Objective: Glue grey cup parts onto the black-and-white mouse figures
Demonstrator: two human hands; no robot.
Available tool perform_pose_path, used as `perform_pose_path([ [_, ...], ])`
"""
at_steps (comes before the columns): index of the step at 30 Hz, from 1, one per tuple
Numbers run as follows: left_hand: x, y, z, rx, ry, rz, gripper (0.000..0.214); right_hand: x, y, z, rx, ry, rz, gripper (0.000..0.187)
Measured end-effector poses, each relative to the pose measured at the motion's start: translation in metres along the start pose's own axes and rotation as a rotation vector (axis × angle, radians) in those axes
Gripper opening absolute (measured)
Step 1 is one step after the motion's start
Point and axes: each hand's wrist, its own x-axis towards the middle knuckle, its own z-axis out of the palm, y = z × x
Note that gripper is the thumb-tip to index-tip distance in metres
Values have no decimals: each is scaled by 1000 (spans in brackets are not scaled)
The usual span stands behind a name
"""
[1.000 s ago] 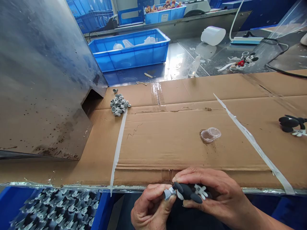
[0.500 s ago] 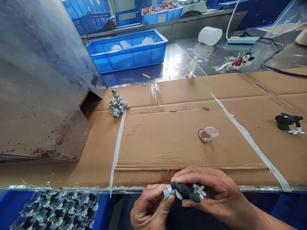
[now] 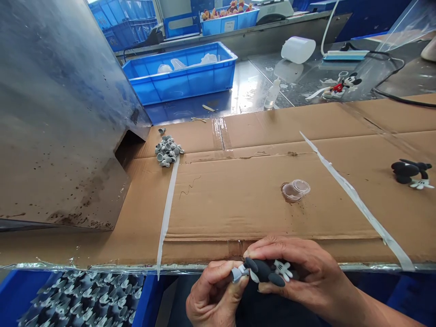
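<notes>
Low in the view, at the front edge of the cardboard, my right hand (image 3: 306, 272) is closed around a black and white Mickey Mouse figure (image 3: 262, 271). The figure's dark round ears and a white gloved hand show between my fingers. My left hand (image 3: 216, 290) pinches a small grey plastic part (image 3: 239, 272) between thumb and forefinger. That part touches the left end of the figure; whether the two are joined, I cannot tell.
A pile of grey parts (image 3: 167, 150) lies at the left, beside a metal housing (image 3: 68, 136). A clear cup (image 3: 295, 190) stands mid-cardboard. Another black figure (image 3: 411, 173) lies far right. Lower left, a blue bin (image 3: 146, 299) holds many grey parts. A blue crate (image 3: 184, 81) stands behind.
Almost nothing differs. Both hands keep their grip in nearly the same place, and the view has shifted very slightly.
</notes>
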Motion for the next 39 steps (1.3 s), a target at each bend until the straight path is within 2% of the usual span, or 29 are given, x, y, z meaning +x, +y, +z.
perform_pose_path([
  [39,0,-2,-2,-3,-40,7,18,-2,3,1,9,-19,-4,20],
])
